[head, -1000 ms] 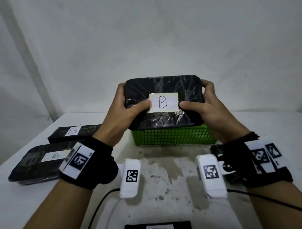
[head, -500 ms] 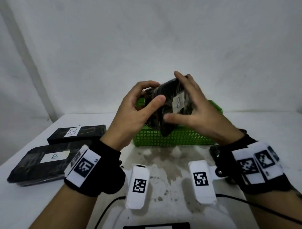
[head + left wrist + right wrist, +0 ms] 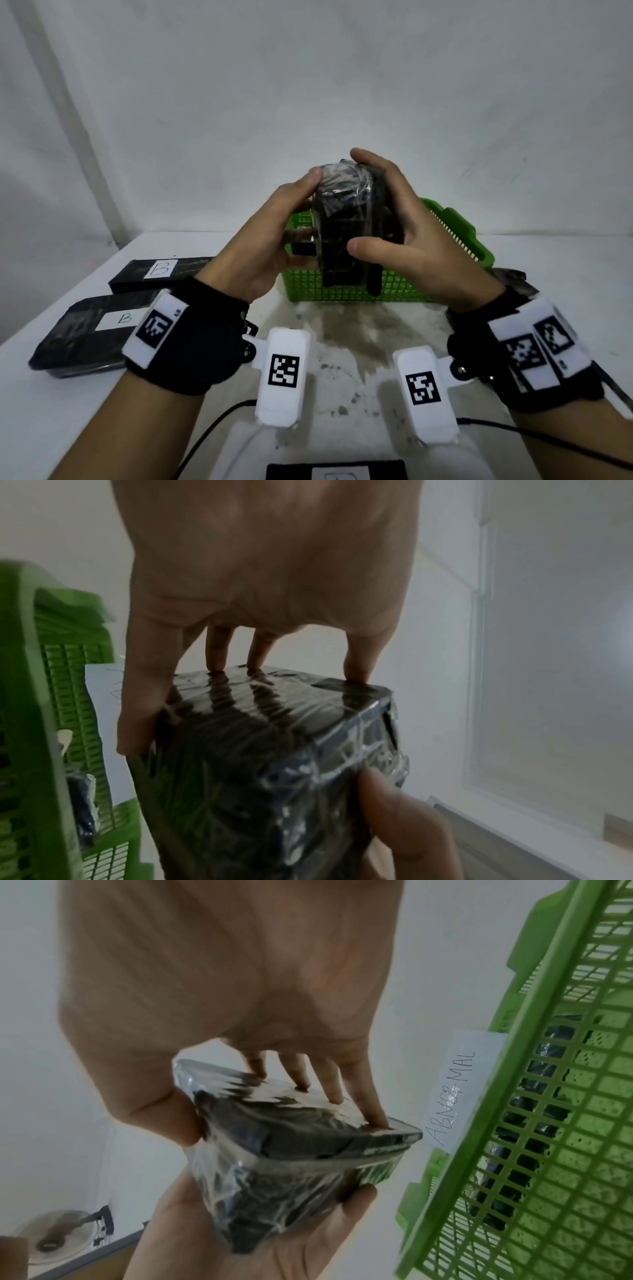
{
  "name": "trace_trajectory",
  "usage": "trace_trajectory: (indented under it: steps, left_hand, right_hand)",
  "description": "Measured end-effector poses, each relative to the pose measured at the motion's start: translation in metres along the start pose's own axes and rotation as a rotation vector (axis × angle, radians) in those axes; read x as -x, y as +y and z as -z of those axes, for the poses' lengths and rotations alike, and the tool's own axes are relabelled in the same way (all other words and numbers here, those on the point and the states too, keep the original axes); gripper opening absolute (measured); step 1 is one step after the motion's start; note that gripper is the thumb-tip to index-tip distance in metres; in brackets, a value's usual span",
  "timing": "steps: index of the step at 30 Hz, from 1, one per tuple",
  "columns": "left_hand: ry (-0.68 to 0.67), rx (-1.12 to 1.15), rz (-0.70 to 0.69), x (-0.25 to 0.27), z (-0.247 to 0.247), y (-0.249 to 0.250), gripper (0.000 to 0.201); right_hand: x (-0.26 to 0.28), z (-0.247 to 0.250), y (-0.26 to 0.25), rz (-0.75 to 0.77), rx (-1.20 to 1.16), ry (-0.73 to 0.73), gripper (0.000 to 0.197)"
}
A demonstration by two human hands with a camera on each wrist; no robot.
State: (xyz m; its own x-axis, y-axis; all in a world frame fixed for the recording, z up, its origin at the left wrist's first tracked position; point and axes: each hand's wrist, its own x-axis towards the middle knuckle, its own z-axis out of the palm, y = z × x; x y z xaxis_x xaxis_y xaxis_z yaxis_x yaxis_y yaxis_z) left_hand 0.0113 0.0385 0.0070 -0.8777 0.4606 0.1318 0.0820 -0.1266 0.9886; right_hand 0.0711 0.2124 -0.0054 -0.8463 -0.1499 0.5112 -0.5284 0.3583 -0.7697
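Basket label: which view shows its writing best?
Right wrist: the label by the green basket reads ABNORMAL. Left wrist shows only a white paper edge beside the basket, perhaps it, writing unreadable. Head view does not show it.

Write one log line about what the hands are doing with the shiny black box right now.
left hand: grips wrapped black box | right hand: grips it too | wrapped black box: held on end beside green basket

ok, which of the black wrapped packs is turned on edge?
The held pack, gripped between left hand and right hand by the green basket. The far B pack and near B pack at left lie flat on the table.
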Motion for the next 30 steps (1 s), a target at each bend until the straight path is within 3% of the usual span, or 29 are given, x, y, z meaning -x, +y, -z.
trace_trajectory:
  steps: [7, 11, 15, 17, 20, 25, 30]
  left_hand:
    - [0.006, 0.049, -0.027, -0.001, 0.003, 0.004, 0.053]
    - [0.000, 0.076, 0.007, -0.004, 0.014, 0.004, 0.059]
    - [-0.108, 0.054, 0.109, -0.005, 0.021, 0.001, 0.050]
    - [-0.095, 0.072, 0.050, -0.006, 0.021, -0.001, 0.063]
    - [-0.129, 0.022, -0.081, -0.007, 0.019, -0.003, 0.074]
    - [-0.265, -0.077, -0.218, -0.006, 0.015, -0.009, 0.097]
    - [-0.307, -0.127, -0.283, -0.006, 0.008, -0.015, 0.099]
  right_hand:
    - [-0.001, -0.013, 0.003, 0.110, 0.116, 0.125, 0.078]
    - [-0.001, -0.011, 0.004, 0.111, -0.044, 0.033, 0.082]
    - [-0.002, -0.008, 0.003, 0.071, -0.155, 0.004, 0.063]
    - [-0.004, -0.010, 0.004, 0.022, -0.201, 0.074, 0.058]
    - [-0.010, -0.007, 0.012, -0.123, -0.280, 0.168, 0.072]
    - [-0.012, 0.004, 0.022, -0.290, -0.451, 0.047, 0.098]
    - [-0.011, 0.000, 0.020, -0.196, -0.353, 0.134, 0.073]
